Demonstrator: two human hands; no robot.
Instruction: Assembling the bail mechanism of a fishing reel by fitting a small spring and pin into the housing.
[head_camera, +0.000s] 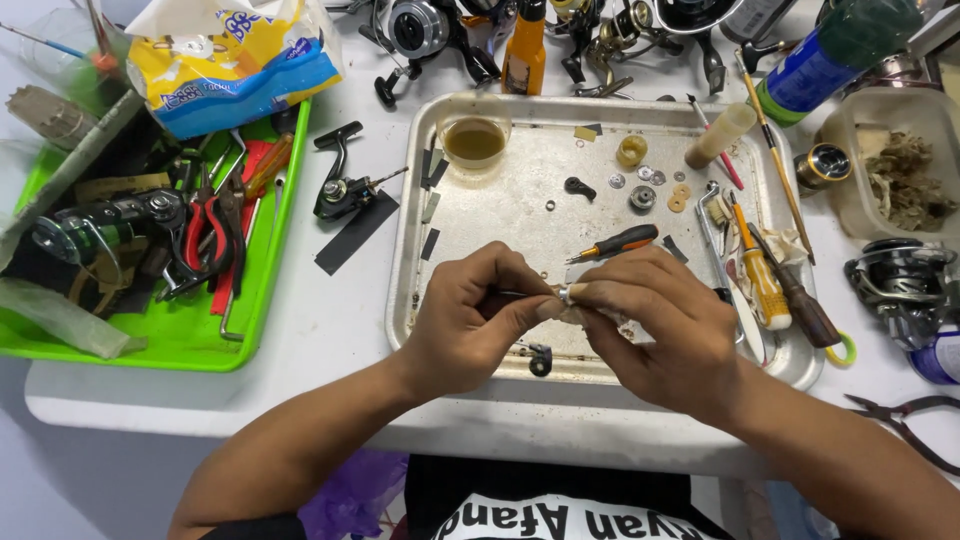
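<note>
Left hand (470, 320) pinched on a thin metal shaft (563, 293), right hand (650, 325) gripping its tip through a rag (600, 316), both above the metal tray (410, 250)'s near edge

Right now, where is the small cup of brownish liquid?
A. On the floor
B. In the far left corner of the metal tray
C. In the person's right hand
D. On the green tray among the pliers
B: the cup of brownish liquid stands inside the metal tray at its far left corner, beyond both hands.
</note>
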